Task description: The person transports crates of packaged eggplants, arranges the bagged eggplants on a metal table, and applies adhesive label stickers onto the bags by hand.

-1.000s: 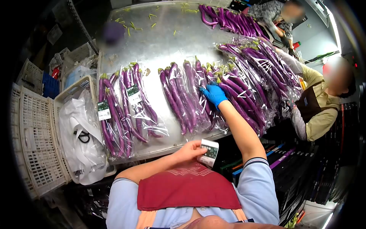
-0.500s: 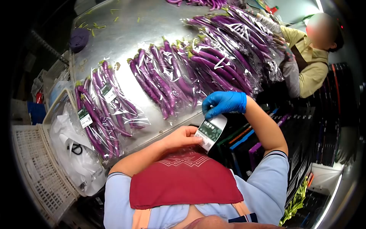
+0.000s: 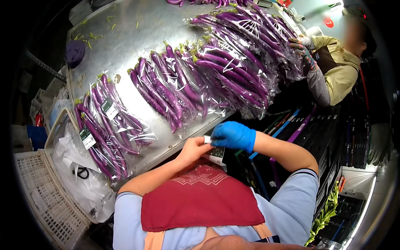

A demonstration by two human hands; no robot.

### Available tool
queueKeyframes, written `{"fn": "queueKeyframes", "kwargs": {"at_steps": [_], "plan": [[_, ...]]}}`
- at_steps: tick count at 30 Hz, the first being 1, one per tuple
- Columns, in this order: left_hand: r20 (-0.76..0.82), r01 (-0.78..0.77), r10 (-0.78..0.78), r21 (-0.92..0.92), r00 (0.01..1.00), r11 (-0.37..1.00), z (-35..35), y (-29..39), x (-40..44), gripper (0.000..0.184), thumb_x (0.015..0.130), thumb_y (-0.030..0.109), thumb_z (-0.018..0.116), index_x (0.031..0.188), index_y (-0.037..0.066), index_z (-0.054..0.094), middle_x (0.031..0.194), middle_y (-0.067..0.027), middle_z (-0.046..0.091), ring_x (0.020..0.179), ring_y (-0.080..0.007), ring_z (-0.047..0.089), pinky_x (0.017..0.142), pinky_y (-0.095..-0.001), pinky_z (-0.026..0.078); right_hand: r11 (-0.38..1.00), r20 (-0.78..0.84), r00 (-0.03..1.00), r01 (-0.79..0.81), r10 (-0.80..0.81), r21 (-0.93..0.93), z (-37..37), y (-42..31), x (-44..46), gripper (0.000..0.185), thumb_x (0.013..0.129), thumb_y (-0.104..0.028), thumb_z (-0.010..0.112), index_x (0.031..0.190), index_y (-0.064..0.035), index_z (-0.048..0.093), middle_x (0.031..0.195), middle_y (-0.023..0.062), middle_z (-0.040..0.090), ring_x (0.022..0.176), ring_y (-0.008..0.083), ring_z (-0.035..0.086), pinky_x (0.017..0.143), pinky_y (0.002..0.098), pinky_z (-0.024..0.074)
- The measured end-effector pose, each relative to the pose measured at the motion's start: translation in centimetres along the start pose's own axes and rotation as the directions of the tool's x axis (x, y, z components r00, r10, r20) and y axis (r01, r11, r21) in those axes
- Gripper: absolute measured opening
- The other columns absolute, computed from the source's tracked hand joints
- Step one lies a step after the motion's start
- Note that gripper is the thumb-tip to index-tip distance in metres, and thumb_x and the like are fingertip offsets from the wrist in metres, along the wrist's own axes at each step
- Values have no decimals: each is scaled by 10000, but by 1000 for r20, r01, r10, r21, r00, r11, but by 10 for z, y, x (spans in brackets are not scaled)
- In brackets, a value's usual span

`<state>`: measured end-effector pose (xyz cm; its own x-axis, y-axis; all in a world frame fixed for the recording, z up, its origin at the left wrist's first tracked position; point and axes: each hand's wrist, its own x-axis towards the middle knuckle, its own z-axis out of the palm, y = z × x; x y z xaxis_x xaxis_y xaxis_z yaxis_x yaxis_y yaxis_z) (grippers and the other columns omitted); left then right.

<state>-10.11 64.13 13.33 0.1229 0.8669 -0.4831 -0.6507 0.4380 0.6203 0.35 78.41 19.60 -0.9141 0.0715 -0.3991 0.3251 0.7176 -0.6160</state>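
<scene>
Head view: both forearms angled inward, hands (image 3: pixel 212 141) nearly meeting, pinching labels (image 3: pixel 216 153) before apron (image 3: pixel 203 196).

Metal table (image 3: pixel 109 45), white slatted crate (image 3: pixel 46 189), stacked black crates (image 3: pixel 302 143), bright light strip (image 3: pixel 363 212), perhaps a pale wall (image 3: pixel 318 18)

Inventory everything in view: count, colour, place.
Table: one, silver, centre
Eggplants: many, purple, mostly bagged, on table
Bag labels: two visible, green and white, left bags
Bundle: one, purple, table's left corner
Crate: one, cream, lower left
Bin: one, cream, left, holding white plastic
Stacked crates: several, black, right
Stalks: several, green, lower right
Worker: one, yellow shirt, right
Held labels: count unclear, green and white, at hands
Apron: one, red, on wearer
Left hand: one, bare, centre
Right hand: one, blue glove, centre
</scene>
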Motion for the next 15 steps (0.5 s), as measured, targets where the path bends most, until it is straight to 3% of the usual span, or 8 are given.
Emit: {"fn": "queueKeyframes", "kwargs": {"at_steps": [2, 10, 12, 13, 14, 15], "plan": [[-23, 36, -35, 29, 999, 999, -1, 2, -1, 146, 801, 82, 564, 902, -22, 580, 797, -46, 597, 661, -107, 565, 586, -243, 466, 988, 78, 997, -12, 24, -152, 4, -4, 1, 212, 742, -254, 575, 767, -44, 586, 730, 146, 547, 668, 332, 542, 588, 383, 435], [20, 79, -78, -65, 997, 995, -3, 7, 0, 137, 810, 38, 508, 910, -30, 573, 809, -63, 603, 703, -132, 572, 636, -258, 462, 893, -31, 997, 44, -65, -449, 23, -1, 6, 123, 686, -198, 570, 680, -77, 556, 644, 108, 538, 593, 299, 556, 477, 389, 445], [5, 67, -67, -47, 998, 997, -5, 8, 1, 143, 819, 48, 508, 920, -32, 569, 815, -69, 606, 706, -140, 581, 638, -263, 471, 924, -49, 990, 103, -130, -369, 15, 2, 7, 138, 694, -203, 571, 667, -69, 550, 630, 110, 533, 588, 302, 551, 497, 377, 451], [-13, 89, -90, -87, 996, 992, -6, 6, 2, 153, 826, 72, 519, 927, -31, 568, 811, -71, 606, 686, -143, 584, 619, -266, 479, 977, -75, 996, 31, -48, -213, 12, 6, 9, 157, 706, -211, 568, 691, -55, 565, 650, 122, 546, 607, 329, 546, 519, 369, 449], [-22, 88, -91, -89, 996, 992, -5, 9, 0, 161, 827, 87, 528, 929, -31, 569, 804, -71, 605, 668, -137, 581, 597, -262, 480, 996, -43, 999, 23, -27, -84, 4, 8, 11, 193, 745, -219, 566, 785, -32, 596, 677, 122, 572, 611, 278, 568, 551, 341, 447], [-20, 90, -92, -86, 996, 992, -7, 9, 2, 166, 825, 86, 533, 933, -36, 569, 805, -81, 608, 682, -145, 586, 613, -273, 489, 994, 0, 999, -54, 54, 98, 1, 13, 14, 216, 744, -246, 560, 770, -35, 601, 669, 137, 570, 612, 275, 565, 566, 347, 444]]}}
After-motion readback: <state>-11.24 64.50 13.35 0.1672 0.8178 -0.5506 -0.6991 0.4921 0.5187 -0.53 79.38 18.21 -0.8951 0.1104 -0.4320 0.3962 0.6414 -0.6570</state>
